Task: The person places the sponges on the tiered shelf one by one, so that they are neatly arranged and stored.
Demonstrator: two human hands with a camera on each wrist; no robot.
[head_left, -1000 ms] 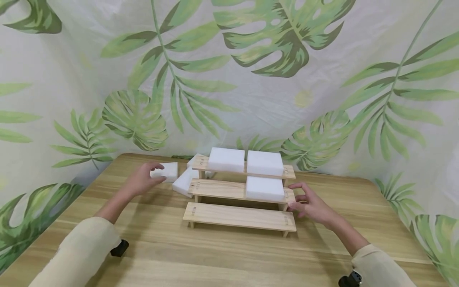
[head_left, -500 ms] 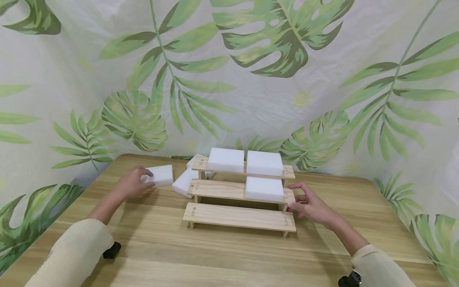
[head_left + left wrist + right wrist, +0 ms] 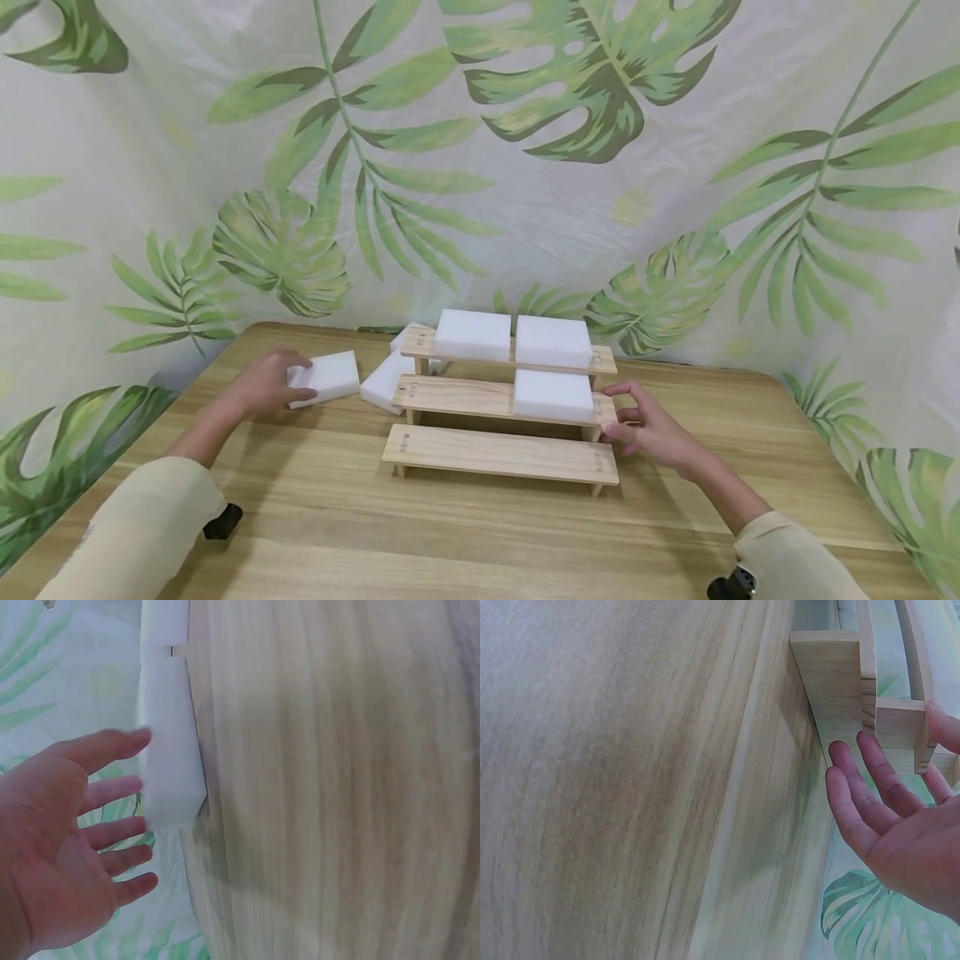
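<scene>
My left hand (image 3: pixel 262 385) pinches the left end of a white foam block (image 3: pixel 333 373) on the table, thumb along its front. In the left wrist view the thumb and fingertips meet the upper edge of that foam block (image 3: pixel 169 742). My right hand (image 3: pixel 654 429) stays at the right end of a three-tier wooden display riser (image 3: pixel 498 450), thumb and index finger at the middle tier. In the right wrist view its fingers (image 3: pixel 881 784) are spread and loosely straight beside the riser's end. Two foam blocks sit on the top tier, one (image 3: pixel 553 393) on the middle tier's right.
More white foam blocks (image 3: pixel 386 379) lie loosely together left of the riser, partly hidden behind it. The wooden table (image 3: pixel 450 542) reaches back to a leaf-printed cloth (image 3: pixel 540 225). A dark wrist camera (image 3: pixel 223 522) hangs below the left sleeve.
My left hand has drawn its foam block left and toward me, turning it slightly, away from the other loose blocks. The right hand and the riser have not moved.
</scene>
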